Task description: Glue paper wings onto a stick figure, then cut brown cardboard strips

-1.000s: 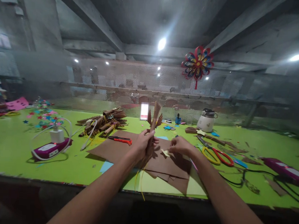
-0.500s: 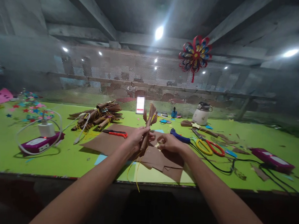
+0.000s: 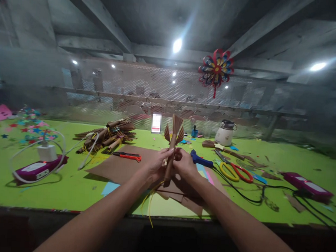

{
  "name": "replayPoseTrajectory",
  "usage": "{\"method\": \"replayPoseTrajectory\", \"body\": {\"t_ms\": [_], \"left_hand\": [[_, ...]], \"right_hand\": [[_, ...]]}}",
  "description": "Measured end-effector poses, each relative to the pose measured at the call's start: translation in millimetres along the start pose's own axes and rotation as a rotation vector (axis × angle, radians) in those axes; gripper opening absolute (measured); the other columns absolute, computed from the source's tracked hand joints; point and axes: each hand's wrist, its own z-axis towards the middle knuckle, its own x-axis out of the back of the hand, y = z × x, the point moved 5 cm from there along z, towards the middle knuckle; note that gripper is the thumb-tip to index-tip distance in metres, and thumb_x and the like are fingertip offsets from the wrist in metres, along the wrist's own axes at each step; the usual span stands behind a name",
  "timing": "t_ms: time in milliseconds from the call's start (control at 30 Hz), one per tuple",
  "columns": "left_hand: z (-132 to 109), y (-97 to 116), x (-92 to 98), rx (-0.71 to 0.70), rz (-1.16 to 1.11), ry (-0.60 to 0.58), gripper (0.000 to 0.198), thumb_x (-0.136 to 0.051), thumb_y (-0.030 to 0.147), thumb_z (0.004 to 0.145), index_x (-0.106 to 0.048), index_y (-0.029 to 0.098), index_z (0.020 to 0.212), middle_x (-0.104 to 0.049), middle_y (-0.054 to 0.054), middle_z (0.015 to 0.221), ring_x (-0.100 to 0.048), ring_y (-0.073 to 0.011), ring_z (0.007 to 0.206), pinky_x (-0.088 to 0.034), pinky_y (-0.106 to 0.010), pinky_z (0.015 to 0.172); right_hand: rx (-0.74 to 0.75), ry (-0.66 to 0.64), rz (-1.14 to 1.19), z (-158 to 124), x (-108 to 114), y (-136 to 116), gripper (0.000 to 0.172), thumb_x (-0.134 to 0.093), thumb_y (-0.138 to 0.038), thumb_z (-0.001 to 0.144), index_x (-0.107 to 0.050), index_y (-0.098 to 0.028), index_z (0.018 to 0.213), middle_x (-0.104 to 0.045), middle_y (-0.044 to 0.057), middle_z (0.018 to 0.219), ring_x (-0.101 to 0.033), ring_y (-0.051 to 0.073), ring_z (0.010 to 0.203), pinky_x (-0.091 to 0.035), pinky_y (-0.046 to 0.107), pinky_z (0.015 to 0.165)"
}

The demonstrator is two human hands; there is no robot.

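A brown folded-paper fan bundle (image 3: 173, 135) stands upright above the green table (image 3: 70, 188), its pleated top spread out and yellow strands hanging from its lower end. My left hand (image 3: 154, 164) is closed round the bundle's stem. From the other side my right hand (image 3: 184, 164) pinches the same stem, fingers pressed against it. Brown paper sheets (image 3: 118, 168) lie flat under both hands.
A pile of finished brown bundles (image 3: 107, 136) lies at the back left. An orange utility knife (image 3: 127, 156), a blue glue gun (image 3: 201, 160), yellow-red scissors (image 3: 235, 171), two purple devices (image 3: 34, 170) (image 3: 307, 184) with cables, coloured paper stars (image 3: 31, 125) and a white jug (image 3: 225, 133) are also there.
My right hand came off the brown sheets and rose to the bundle's stem, beside the left hand. The bundle sits slightly higher and more upright than before.
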Motion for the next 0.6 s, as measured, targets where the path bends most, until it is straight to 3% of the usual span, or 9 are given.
{"method": "replayPoseTrajectory", "body": {"t_ms": [100, 300, 600], "left_hand": [[3.7, -2.7, 5.4, 0.005, -0.015, 0.042, 0.017, -0.06, 0.023, 0.08, -0.061, 0.013, 0.094, -0.067, -0.011, 0.082, -0.064, -0.0171, 0.062, -0.053, -0.029, 0.053], [1.7, 3.8, 4.8, -0.056, -0.035, 0.074, 0.015, -0.055, 0.021, 0.084, -0.058, 0.013, 0.097, -0.069, -0.011, 0.083, -0.064, -0.0163, 0.058, -0.053, -0.029, 0.051], [2.0, 4.5, 2.7, -0.121, -0.019, 0.046, 0.016, -0.055, 0.028, 0.085, -0.055, 0.013, 0.09, -0.067, -0.009, 0.074, -0.063, -0.0158, 0.055, -0.054, -0.031, 0.056]], "right_hand": [[-0.021, 0.028, -0.053, 0.2, 3.7, 3.9, 0.038, -0.061, -0.02, 0.062, -0.057, -0.018, 0.1, -0.057, -0.004, 0.063, -0.054, 0.012, 0.058, -0.046, 0.023, 0.055], [-0.136, -0.137, 0.39, -3.7, 0.5, 5.8, 0.061, -0.07, -0.022, 0.055, -0.049, -0.019, 0.113, -0.06, -0.004, 0.072, -0.057, 0.012, 0.061, -0.053, 0.03, 0.058], [-0.148, -0.209, 0.5, -9.4, -1.2, -5.4, 0.056, -0.074, -0.019, 0.052, -0.057, -0.02, 0.106, -0.068, 0.002, 0.089, -0.064, 0.016, 0.075, -0.053, 0.028, 0.065]]}}
